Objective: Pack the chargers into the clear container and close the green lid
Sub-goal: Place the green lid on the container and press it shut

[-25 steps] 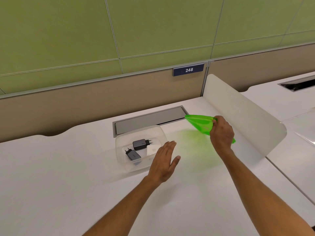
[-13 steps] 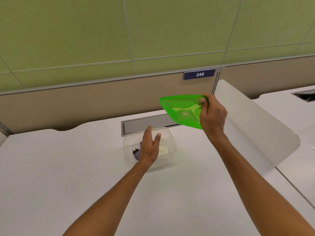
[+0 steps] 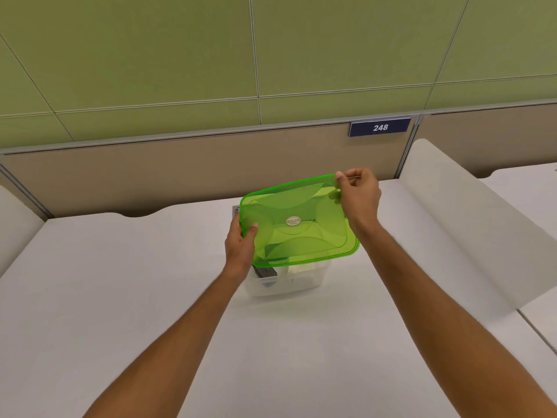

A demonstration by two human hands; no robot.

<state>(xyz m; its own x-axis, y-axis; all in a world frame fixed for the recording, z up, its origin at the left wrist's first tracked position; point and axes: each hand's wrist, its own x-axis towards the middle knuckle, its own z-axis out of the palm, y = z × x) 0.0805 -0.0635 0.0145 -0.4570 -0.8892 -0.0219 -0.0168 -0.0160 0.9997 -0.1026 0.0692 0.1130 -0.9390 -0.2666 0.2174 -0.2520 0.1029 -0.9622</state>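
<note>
Head view: translucent green lid point(image 3: 301, 224) (round centre label, apparently unseated).

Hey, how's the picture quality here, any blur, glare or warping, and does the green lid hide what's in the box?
Head view: soft, even light, no hard glare. The wall seams splay outward from wide-angle warping. The lid is see-through and tints everything behind it green. Below its near edge, the clear box shows a dark charger, slightly soft. The left hand and right hand look sharp, each with a grip on a lid edge.
</note>
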